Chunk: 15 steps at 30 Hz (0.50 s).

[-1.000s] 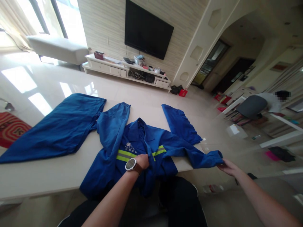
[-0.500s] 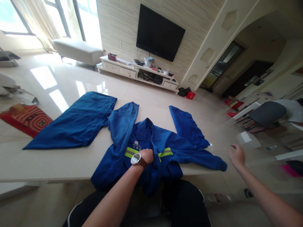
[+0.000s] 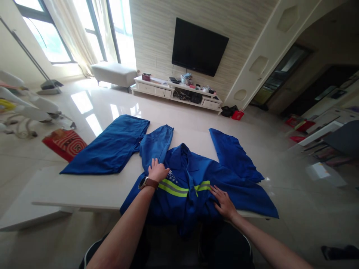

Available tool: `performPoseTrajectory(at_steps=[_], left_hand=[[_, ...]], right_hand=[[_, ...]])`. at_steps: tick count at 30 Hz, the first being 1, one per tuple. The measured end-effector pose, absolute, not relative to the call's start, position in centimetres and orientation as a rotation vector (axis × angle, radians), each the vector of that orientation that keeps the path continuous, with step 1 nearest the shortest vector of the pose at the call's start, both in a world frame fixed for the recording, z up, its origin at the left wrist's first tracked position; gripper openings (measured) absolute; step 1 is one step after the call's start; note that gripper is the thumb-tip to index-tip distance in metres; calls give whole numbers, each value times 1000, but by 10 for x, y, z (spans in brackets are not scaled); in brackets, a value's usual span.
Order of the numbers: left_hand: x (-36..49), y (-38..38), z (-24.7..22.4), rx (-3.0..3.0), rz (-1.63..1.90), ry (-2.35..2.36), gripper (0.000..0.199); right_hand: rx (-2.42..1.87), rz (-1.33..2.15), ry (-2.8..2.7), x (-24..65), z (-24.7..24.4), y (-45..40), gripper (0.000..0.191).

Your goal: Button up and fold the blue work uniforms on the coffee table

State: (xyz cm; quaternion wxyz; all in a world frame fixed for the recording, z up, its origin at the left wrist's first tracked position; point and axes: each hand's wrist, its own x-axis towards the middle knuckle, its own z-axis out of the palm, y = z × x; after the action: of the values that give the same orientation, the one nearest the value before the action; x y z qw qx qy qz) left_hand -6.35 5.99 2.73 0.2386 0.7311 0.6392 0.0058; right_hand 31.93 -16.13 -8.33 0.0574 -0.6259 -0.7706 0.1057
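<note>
A blue work jacket with a yellow-green and grey reflective stripe lies front up on the white table, its lower part hanging over the near edge. My left hand, a watch at its wrist, rests flat on the jacket's left chest beside the white print, fingers spread. On the other side, my right hand lies with extended fingers on the jacket by the stripe's right end. The left sleeve is folded up toward the far edge; the right sleeve stretches out to the right.
Folded blue trousers lie at the table's left, and another folded blue garment at its far right. A red paper bag stands beyond the left end. Further off are a TV stand and a grey bench.
My left hand has opened and moved from the jacket's middle to its left chest. My right hand has come in from the right onto the jacket. The right sleeve now lies flatter.
</note>
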Motion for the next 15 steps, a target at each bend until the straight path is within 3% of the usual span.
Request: performPoseTrajectory(at_steps=[5,15], left_hand=[[-73,69,12,2014,-29,1721,48],[-103,83,44,1668,608,1790,34]], right_hand=[[-1932,322,-2315,318,-83,-162,67],[-1943,364,-2287,317,-82,-161,75]])
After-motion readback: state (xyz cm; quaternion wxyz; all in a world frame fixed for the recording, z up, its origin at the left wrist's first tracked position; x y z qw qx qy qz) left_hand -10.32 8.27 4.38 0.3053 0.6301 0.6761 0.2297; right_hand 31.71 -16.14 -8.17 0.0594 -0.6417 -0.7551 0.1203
